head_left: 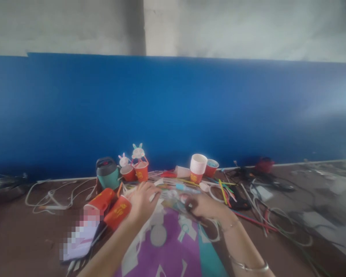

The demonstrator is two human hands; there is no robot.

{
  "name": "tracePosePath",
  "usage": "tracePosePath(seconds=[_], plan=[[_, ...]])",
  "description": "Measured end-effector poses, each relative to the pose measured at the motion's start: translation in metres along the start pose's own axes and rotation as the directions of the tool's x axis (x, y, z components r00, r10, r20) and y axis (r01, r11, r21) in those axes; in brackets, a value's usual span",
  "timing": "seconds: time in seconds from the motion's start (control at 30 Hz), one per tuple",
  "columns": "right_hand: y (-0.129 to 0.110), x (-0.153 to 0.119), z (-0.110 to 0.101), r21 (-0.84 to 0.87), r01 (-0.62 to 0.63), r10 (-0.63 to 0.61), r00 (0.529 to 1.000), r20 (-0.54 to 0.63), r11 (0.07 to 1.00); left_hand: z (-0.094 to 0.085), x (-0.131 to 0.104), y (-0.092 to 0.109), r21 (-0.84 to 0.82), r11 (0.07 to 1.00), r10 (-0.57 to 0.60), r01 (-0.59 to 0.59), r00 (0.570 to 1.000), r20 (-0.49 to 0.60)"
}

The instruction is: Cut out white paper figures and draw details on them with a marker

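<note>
My left hand [145,198] is over the craft papers, its fingers extended and thumb apart, with nothing visible in its grasp. My right hand [206,207] has its fingers curled by a small dark object [191,204], too blurred to name. Between the hands is a clear, shiny packet [174,197] with pale and coloured bits, apparently plastic. In front of me lies a purple sheet [173,246] with white paper cut-outs, including a round piece [158,235]. A teal sheet [209,257] lies beside it, below my right hand.
Orange-red paper cups [118,212] lie on their sides left of my left hand, near a phone [82,238]. A teal bottle [108,175], rabbit figures [138,153] in cups and stacked cups [198,165] stand behind. Cables [288,219] and coloured sticks [223,192] lie right. A blue panel [173,107] rises behind.
</note>
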State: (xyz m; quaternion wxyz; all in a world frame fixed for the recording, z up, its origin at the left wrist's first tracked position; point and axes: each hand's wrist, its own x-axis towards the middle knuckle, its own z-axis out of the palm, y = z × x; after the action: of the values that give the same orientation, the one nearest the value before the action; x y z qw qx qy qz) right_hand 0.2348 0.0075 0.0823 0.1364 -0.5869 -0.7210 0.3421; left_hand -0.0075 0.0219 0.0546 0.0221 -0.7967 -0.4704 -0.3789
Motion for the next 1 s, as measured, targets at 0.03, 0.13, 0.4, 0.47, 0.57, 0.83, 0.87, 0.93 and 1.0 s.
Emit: tracePosePath(seconds=[0.03, 0.13, 0.4, 0.47, 0.57, 0.83, 0.87, 0.93, 1.0], plan=[[-0.005, 0.001, 0.002, 0.166, 0.012, -0.017, 0.999, 0.032, 0.986, -0.001, -0.006, -0.001, 0.014, 1.000, -0.007, 0.008, 0.997, -0.074], [-0.024, 0.008, 0.020, 0.674, 0.081, -0.051, 0.997, -0.064, 0.734, -0.004, -0.023, 0.000, 0.079, 0.997, 0.030, -0.014, 0.979, -0.201], [-0.045, 0.039, 0.080, 0.851, 0.187, 0.106, 0.957, -0.271, 0.490, 0.004, -0.035, 0.003, -0.315, 0.935, -0.221, 0.160, 0.960, -0.170], [-0.042, 0.041, 0.084, 0.832, 0.273, 0.070, 0.935, -0.347, 0.483, 0.008, -0.031, 0.003, -0.630, 0.685, -0.487, 0.366, 0.873, -0.022], [-0.041, 0.041, 0.085, 0.793, 0.345, 0.000, 0.917, -0.399, 0.502, 0.012, -0.026, 0.003, -0.796, 0.331, -0.570, 0.507, 0.779, 0.260], [-0.039, 0.040, 0.099, 0.719, 0.194, -0.082, 0.979, -0.187, 0.667, 0.009, -0.022, -0.010, -0.900, 0.073, -0.689, 0.430, 0.674, 0.267], [-0.040, 0.039, 0.101, 0.710, 0.147, -0.104, 0.989, -0.105, 0.689, 0.008, -0.022, -0.011, -0.905, 0.050, -0.702, 0.424, 0.659, 0.270], [-0.044, 0.034, 0.103, 0.685, 0.111, -0.156, 0.988, 0.004, 0.720, 0.007, -0.021, -0.012, -0.909, 0.014, -0.710, 0.416, 0.644, 0.284], [-0.049, 0.029, 0.102, 0.660, 0.120, -0.188, 0.982, 0.032, 0.741, 0.006, -0.019, -0.010, -0.912, -0.008, -0.702, 0.410, 0.647, 0.297]])
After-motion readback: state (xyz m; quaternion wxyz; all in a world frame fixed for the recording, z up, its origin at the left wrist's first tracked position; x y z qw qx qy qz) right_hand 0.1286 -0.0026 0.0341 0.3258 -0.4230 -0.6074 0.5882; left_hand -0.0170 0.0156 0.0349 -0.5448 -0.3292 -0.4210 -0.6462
